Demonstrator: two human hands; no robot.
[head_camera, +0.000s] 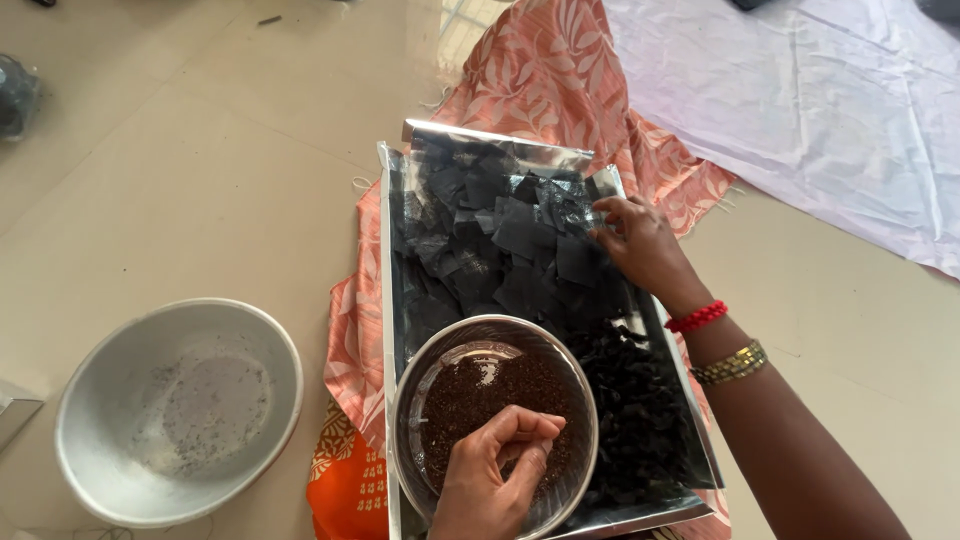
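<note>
We are at the filling step: our left hand (490, 470) pinches dark granules inside the steel bowl (495, 420) on the foil tray (392, 300); our right hand (640, 245), fingers loosely spread, presses black squares (520, 240) beyond the bowl. Next, carry the pinch there.

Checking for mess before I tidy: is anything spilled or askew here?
Nothing is spilled. The brown grains stay inside the steel bowl, and the black squares lie in the foil tray. The empty grey bowl only holds dusty residue.
</note>
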